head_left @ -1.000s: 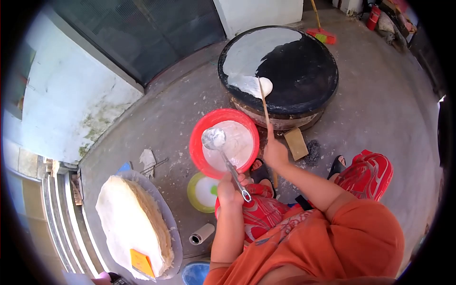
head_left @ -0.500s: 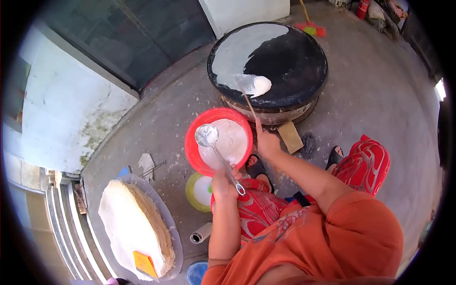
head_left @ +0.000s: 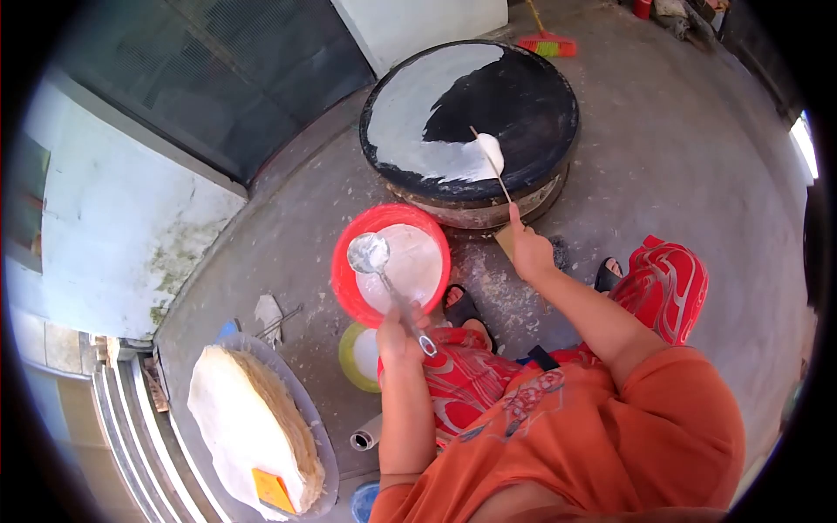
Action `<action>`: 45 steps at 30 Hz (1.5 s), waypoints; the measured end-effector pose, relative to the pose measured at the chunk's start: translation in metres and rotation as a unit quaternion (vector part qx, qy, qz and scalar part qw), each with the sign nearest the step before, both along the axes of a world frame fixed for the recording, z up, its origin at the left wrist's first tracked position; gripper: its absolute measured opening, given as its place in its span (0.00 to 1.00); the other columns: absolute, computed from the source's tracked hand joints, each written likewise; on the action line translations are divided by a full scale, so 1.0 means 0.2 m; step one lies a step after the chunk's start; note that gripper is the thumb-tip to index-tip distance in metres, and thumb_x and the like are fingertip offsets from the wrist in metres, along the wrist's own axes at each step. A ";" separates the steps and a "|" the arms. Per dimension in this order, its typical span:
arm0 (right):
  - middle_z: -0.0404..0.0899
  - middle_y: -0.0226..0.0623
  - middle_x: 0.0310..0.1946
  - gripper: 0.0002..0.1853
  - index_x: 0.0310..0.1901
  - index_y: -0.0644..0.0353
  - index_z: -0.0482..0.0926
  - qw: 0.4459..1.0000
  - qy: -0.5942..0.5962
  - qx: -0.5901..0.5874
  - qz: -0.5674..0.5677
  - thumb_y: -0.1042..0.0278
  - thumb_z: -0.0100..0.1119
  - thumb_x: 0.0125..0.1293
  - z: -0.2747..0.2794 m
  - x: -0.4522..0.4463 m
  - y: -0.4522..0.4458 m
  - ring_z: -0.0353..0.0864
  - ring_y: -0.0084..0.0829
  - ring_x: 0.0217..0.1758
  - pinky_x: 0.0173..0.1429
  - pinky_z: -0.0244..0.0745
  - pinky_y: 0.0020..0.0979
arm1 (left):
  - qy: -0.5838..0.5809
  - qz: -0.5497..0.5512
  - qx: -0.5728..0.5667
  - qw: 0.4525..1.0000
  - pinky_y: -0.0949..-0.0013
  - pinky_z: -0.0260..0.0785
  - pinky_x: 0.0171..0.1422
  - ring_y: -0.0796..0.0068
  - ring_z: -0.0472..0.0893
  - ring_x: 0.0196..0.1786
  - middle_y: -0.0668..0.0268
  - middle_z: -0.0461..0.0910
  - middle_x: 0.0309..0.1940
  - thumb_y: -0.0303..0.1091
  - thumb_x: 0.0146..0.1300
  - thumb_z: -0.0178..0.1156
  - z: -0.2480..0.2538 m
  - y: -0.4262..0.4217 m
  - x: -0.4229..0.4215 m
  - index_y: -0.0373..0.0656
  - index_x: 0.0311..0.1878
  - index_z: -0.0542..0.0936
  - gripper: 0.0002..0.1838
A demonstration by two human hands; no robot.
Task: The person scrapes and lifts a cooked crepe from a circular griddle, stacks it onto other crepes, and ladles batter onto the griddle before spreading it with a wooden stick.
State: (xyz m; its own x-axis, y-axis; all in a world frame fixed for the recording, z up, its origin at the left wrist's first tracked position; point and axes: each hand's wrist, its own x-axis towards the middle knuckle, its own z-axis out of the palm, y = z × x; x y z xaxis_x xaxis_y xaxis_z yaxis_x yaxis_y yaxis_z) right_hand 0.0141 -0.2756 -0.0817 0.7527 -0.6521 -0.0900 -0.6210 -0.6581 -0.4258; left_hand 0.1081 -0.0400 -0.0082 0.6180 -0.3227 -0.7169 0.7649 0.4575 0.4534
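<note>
My left hand (head_left: 400, 338) is closed round the handle of a metal ladle (head_left: 367, 254), whose batter-smeared bowl is over a red basin (head_left: 345, 281) of white batter. My right hand (head_left: 531, 253) grips a thin batter spreader (head_left: 498, 177), seen nearly edge-on. Its far end is at a thick white blob of batter (head_left: 491, 156) near the front of a large round black griddle (head_left: 530, 103). A thin pale layer of batter (head_left: 399, 109) covers the griddle's left side and curves along the front, while the right side is bare black.
A tall stack of thin pancakes (head_left: 235, 418) lies at lower left, with an orange scraper (head_left: 274, 491) on it. Beside the red basin is a yellow-green bowl (head_left: 346, 359). A broom (head_left: 547, 44) rests behind the griddle; a tan block (head_left: 504, 241) lies at its base.
My right hand and the spreader have moved right along the griddle's front, pushing the batter blob rightward and leaving a thin layer behind. The ladle stays over the basin. The whole view has shifted slightly.
</note>
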 end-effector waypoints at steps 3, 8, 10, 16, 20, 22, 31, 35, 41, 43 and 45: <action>0.78 0.49 0.30 0.36 0.69 0.54 0.36 0.998 0.022 -0.049 0.021 0.73 0.39 0.60 -0.04 -0.01 0.03 0.79 0.46 0.29 0.34 0.73 0.42 | 0.003 -0.002 -0.003 1.000 0.73 0.60 0.24 0.76 0.65 0.22 0.61 0.68 0.27 0.36 0.69 0.33 -0.01 -0.02 0.00 0.35 0.39 0.67 0.15; 0.79 0.47 0.29 0.34 0.69 0.46 0.39 0.996 0.046 -0.074 0.022 0.72 0.38 0.62 -0.09 -0.07 -0.17 0.79 0.46 0.33 0.38 0.73 0.43 | -0.014 -0.011 0.008 1.000 0.73 0.60 0.24 0.76 0.65 0.22 0.62 0.69 0.28 0.36 0.69 0.32 -0.02 -0.04 0.00 0.35 0.39 0.67 0.15; 0.79 0.46 0.29 0.34 0.68 0.44 0.42 0.998 0.031 -0.046 -0.010 0.71 0.39 0.62 -0.11 -0.13 -0.30 0.79 0.46 0.33 0.38 0.72 0.43 | -0.012 -0.008 0.012 1.000 0.73 0.60 0.24 0.77 0.65 0.22 0.62 0.69 0.28 0.37 0.69 0.32 -0.01 -0.05 -0.01 0.35 0.39 0.67 0.16; 0.77 0.46 0.26 0.17 0.49 0.35 0.77 0.940 -0.327 0.080 -0.053 0.62 0.51 0.57 -0.08 -0.06 -0.20 0.77 0.43 0.27 0.33 0.72 0.42 | -0.003 0.004 0.020 1.000 0.74 0.60 0.24 0.77 0.65 0.22 0.63 0.69 0.28 0.37 0.69 0.33 -0.02 -0.07 0.00 0.35 0.39 0.67 0.16; 0.78 0.42 0.26 0.23 0.54 0.34 0.72 0.992 -0.088 -0.092 0.008 0.65 0.51 0.55 -0.08 -0.25 -0.28 0.78 0.41 0.28 0.33 0.72 0.41 | 0.001 0.010 0.009 1.000 0.73 0.59 0.23 0.74 0.66 0.22 0.60 0.71 0.28 0.34 0.67 0.37 0.00 -0.09 -0.01 0.35 0.40 0.68 0.12; 0.78 0.42 0.27 0.24 0.56 0.36 0.70 0.986 -0.022 -0.153 -0.059 0.66 0.50 0.55 -0.05 -0.30 -0.50 0.78 0.43 0.30 0.33 0.72 0.41 | -0.002 0.008 0.010 1.000 0.73 0.59 0.23 0.75 0.66 0.22 0.61 0.70 0.28 0.34 0.67 0.37 -0.01 -0.09 -0.01 0.35 0.40 0.68 0.12; 0.74 0.37 0.26 0.23 0.53 0.39 0.73 0.985 -0.117 -0.124 0.006 0.70 0.51 0.53 0.00 -0.37 -0.62 0.77 0.40 0.30 0.33 0.72 0.39 | 0.004 0.018 0.021 1.000 0.74 0.59 0.23 0.76 0.64 0.22 0.61 0.68 0.27 0.35 0.68 0.34 -0.01 -0.16 -0.01 0.35 0.39 0.67 0.14; 0.75 0.36 0.26 0.26 0.57 0.39 0.69 0.975 -0.083 -0.201 -0.047 0.71 0.50 0.54 -0.03 -0.39 -0.95 0.76 0.40 0.27 0.30 0.72 0.38 | -0.001 0.020 0.022 1.000 0.74 0.59 0.24 0.76 0.64 0.22 0.61 0.68 0.27 0.36 0.69 0.34 -0.01 -0.20 -0.02 0.34 0.39 0.67 0.15; 0.72 0.37 0.19 0.24 0.52 0.40 0.75 0.980 -0.175 -0.041 0.087 0.70 0.51 0.50 -0.01 -0.37 -0.80 0.75 0.39 0.23 0.27 0.71 0.37 | 0.011 0.030 0.014 0.999 0.74 0.60 0.24 0.76 0.65 0.22 0.62 0.68 0.27 0.36 0.69 0.35 -0.01 -0.24 0.01 0.34 0.40 0.67 0.15; 0.71 0.35 0.20 0.26 0.54 0.40 0.73 0.972 -0.148 -0.109 0.148 0.70 0.52 0.50 -0.02 -0.49 -0.87 0.75 0.38 0.23 0.26 0.71 0.36 | 0.015 0.044 0.004 0.999 0.74 0.60 0.24 0.76 0.65 0.22 0.62 0.68 0.27 0.37 0.69 0.35 -0.02 -0.26 0.01 0.34 0.40 0.67 0.16; 0.71 0.34 0.23 0.29 0.57 0.36 0.68 0.971 -0.106 -0.188 0.102 0.70 0.52 0.50 -0.08 -0.58 -1.12 0.75 0.39 0.23 0.28 0.72 0.37 | 0.019 0.046 0.011 0.999 0.74 0.60 0.24 0.76 0.65 0.22 0.62 0.68 0.27 0.37 0.69 0.35 -0.02 -0.28 0.01 0.34 0.40 0.67 0.16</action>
State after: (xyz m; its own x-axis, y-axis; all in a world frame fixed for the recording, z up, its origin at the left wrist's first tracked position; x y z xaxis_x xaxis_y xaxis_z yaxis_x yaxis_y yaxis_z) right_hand -0.1027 -0.4993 -0.0969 0.8455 -0.4441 0.2964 -0.3860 -0.8920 -0.2353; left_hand 0.1106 -0.0955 -0.0114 0.6165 -0.2498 -0.7466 0.7366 0.5178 0.4350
